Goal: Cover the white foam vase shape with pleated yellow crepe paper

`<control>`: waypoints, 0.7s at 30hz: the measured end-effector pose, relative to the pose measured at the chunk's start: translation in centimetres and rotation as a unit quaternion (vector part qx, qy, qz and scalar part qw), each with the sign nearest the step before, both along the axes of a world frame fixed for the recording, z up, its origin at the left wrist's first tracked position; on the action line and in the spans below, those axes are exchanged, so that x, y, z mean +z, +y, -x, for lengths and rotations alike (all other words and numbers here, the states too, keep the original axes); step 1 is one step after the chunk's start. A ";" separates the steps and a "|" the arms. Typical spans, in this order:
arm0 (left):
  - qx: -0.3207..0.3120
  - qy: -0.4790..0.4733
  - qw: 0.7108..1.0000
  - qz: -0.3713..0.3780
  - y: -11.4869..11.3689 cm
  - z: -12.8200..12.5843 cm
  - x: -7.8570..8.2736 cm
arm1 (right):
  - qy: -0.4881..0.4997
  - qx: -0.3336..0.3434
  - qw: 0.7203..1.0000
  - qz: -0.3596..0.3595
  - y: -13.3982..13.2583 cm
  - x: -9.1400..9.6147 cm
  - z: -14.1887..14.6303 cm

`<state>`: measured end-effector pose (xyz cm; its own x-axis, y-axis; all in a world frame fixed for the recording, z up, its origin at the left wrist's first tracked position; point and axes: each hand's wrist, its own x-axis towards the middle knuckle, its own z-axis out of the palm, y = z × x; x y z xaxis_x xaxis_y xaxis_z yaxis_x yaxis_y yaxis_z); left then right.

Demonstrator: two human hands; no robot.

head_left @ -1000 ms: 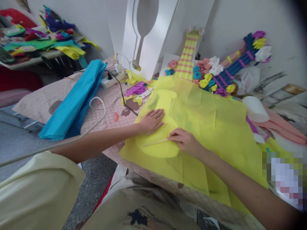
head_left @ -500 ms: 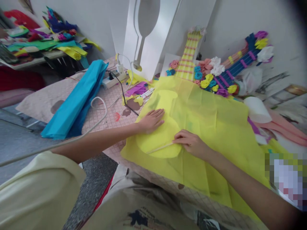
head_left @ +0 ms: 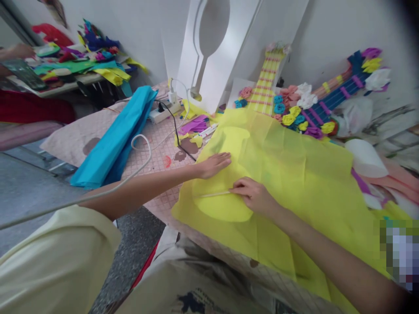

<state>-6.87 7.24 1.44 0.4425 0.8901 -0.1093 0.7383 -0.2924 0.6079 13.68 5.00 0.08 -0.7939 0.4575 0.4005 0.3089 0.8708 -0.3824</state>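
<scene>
A large sheet of thin yellow tissue paper (head_left: 294, 183) lies spread over the table, with a guitar-shaped form showing through it. My left hand (head_left: 212, 165) lies flat and open on the sheet's left part, pressing it down. My right hand (head_left: 253, 196) is closed in a pinch on a thin pale stick (head_left: 212, 194) that lies across the rounded shape under the paper, its tip pointing left.
A folded blue paper bundle (head_left: 114, 139) lies at the left beside a white cable (head_left: 140, 150) and a power strip (head_left: 162, 114). Two paper-flower-covered guitars (head_left: 268, 85) lean on the wall behind. A white cut-out board (head_left: 209, 52) stands upright. Pink sheets (head_left: 389, 179) lie at the right.
The camera view shifted left and down a little. My right hand moved the stick slightly along the rounded shape; my left hand stayed flat on the paper.
</scene>
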 end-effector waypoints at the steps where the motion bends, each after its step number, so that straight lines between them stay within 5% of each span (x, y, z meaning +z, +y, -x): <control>1: 0.005 -0.008 1.000 0.008 0.0 0.1 0.1 | 0.004 -0.019 1.000 0.001 0.1 0.0 0.0; 4: 0.018 -0.031 0.999 0.034 0.1 0.4 0.6 | 0.006 -0.054 0.998 -0.002 0.1 -0.1 0.3; 9: 0.028 -0.069 0.995 0.066 0.2 0.7 0.9 | -0.008 -0.018 1.000 0.004 -0.5 -0.1 0.6; 14: 0.030 -0.101 0.992 0.075 0.2 0.8 0.6 | -0.004 -0.072 0.997 -0.005 -0.4 0.0 0.5; 21: 0.021 -0.107 0.993 0.054 -0.2 0.6 0.5 | -0.011 0.002 1.000 0.026 -1.7 0.3 0.6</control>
